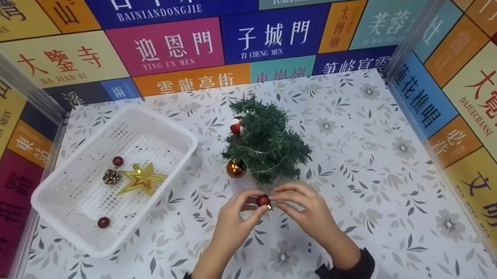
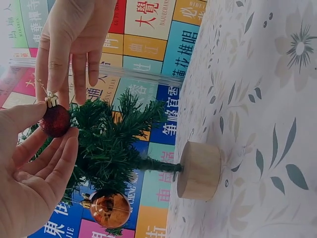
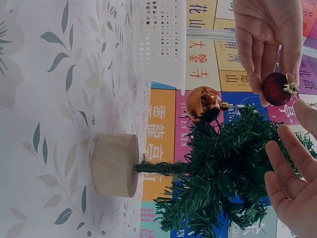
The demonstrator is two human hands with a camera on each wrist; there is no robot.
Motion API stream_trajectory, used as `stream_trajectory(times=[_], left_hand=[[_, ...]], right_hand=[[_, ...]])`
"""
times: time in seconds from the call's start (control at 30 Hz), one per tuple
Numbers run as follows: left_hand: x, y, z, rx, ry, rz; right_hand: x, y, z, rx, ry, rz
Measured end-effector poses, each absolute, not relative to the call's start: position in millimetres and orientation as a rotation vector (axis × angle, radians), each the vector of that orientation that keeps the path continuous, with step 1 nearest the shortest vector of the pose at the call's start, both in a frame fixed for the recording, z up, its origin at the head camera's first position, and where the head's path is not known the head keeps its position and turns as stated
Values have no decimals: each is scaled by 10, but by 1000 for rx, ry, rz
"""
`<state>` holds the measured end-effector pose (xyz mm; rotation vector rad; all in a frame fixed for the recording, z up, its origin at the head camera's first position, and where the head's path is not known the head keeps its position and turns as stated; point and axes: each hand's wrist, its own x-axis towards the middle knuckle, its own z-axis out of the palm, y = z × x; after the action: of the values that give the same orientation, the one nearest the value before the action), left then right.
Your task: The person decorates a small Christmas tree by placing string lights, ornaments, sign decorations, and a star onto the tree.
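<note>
While the left hand (image 1: 237, 214) pinches a red ball (image 1: 263, 200) between thumb and fingertips just in front of the small tree (image 1: 268, 133), the right hand (image 1: 306, 201) meets it at the cap, fingers loosely bent; whether they grasp the cap's thin loop, I cannot tell. The tree stands upright on a round wooden base (image 2: 200, 171), with a shiny orange ball (image 1: 236, 168) hanging at its left side. Left of it, a white basket (image 1: 98, 251) holds a gold star (image 1: 142, 180), a pine cone (image 1: 111, 176) and two dark red balls (image 1: 103, 222).
</note>
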<state>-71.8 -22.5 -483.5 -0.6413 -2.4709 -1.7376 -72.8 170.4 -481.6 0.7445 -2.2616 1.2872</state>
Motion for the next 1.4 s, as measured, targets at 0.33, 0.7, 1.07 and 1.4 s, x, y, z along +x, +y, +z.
stream_trajectory(times=[0.33, 0.7, 1.07, 1.4], left_hand=[[-695, -193, -4933, -552, -2524, -1795], [-693, -183, -4993, -481, -2576, -1841], [-704, -149, -5013, -460, -2659, -1620], [-729, -35, -4940, -641, -2599, -1404]], right_hand=[[-704, 1695, -4826, 701, -2262, 1269], [-703, 1695, -4796, 541, -2372, 1139], [-752, 1708, -4821, 530, -2397, 996], [-737, 1654, -4807, 570, -2443, 1067]])
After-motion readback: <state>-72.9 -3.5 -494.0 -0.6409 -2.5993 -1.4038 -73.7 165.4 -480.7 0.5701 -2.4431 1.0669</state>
